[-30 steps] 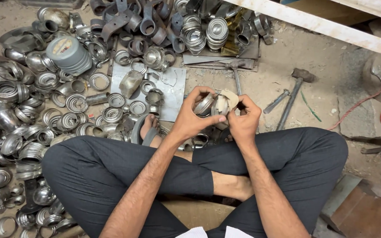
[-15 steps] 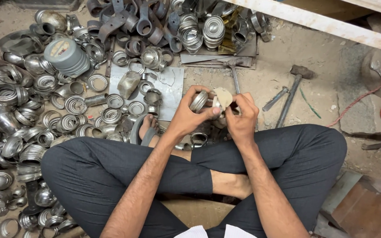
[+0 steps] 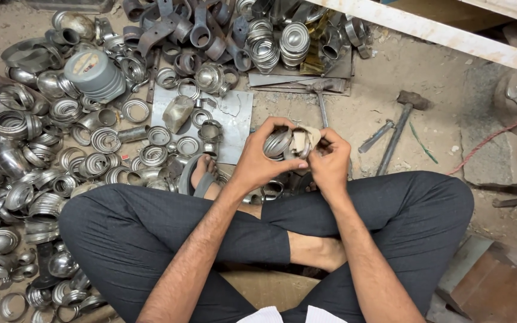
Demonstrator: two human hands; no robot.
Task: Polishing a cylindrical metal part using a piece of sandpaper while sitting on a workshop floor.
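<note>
Person sits cross-legged on the floor, both forearms reaching forward over the knees. Left hand [image 3: 257, 164] curled tight around a ribbed metal ring [image 3: 277, 143], thumb over its top. Right hand [image 3: 330, 161] pinched shut on a beige scrap of abrasive paper [image 3: 304, 139] pressed against the ring. Ring sits between both hands, above the lap. Hammer [image 3: 401, 122] lies to the right; pile of metal rings [image 3: 37, 173] left.

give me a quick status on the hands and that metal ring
Left hand shut on ribbed metal ring. Right hand pinching tan scrap against it. Nothing between the hands; loose rings and two hammers lie apart on the floor.
</note>
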